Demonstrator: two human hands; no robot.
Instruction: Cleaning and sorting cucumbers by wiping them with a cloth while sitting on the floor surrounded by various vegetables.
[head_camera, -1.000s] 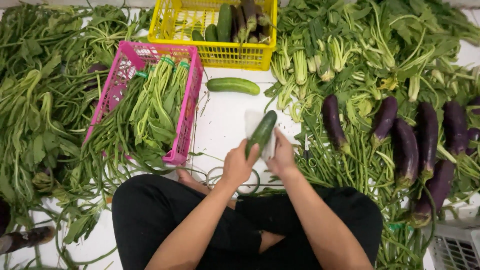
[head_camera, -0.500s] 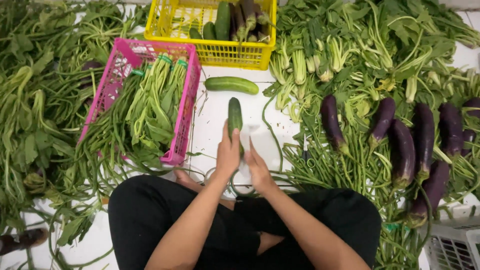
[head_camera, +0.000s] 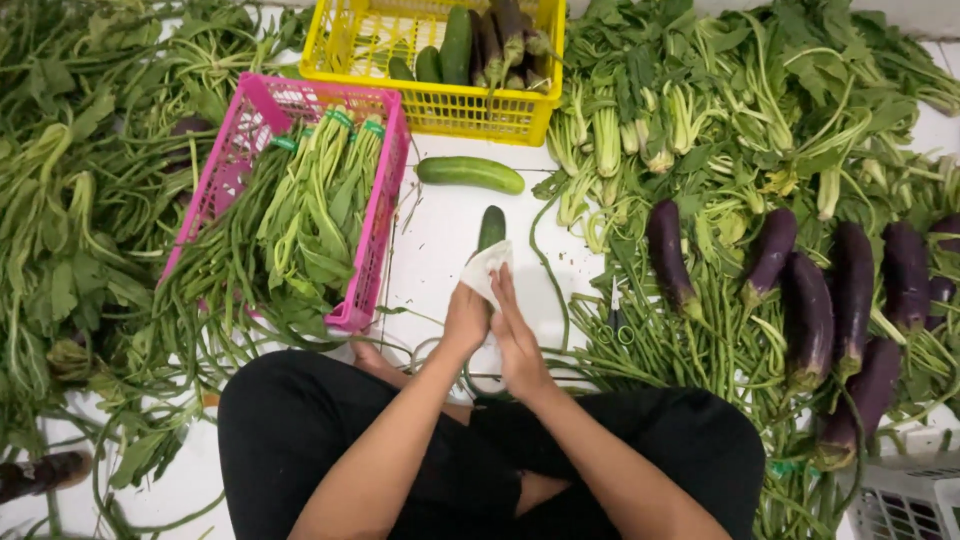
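Cucumber (head_camera: 491, 227) at frame centre, upright, lower part wrapped in white paper (head_camera: 487, 268). Left hand (head_camera: 466, 318) and right hand (head_camera: 517, 335) pressed together around it, fingers closed on paper. Second cucumber (head_camera: 470, 174) lies just above, below yellow crate (head_camera: 440, 112).

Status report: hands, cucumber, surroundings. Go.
Left hand and right hand hold cucumber in white wrap. Second cucumber lies beyond. Pink basket beside.

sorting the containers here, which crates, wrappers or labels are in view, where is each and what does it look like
Yellow crate: top centre, rectangular plastic mesh, holds cucumbers.
Pink crate: left of centre, rectangular plastic mesh, tilted, holds long green stalks.
White basket: bottom right corner, only a slotted plastic corner shows.
White wrapper: centre, thin sheet around a cucumber, between left hand and right hand.
No labels, signs or screens.
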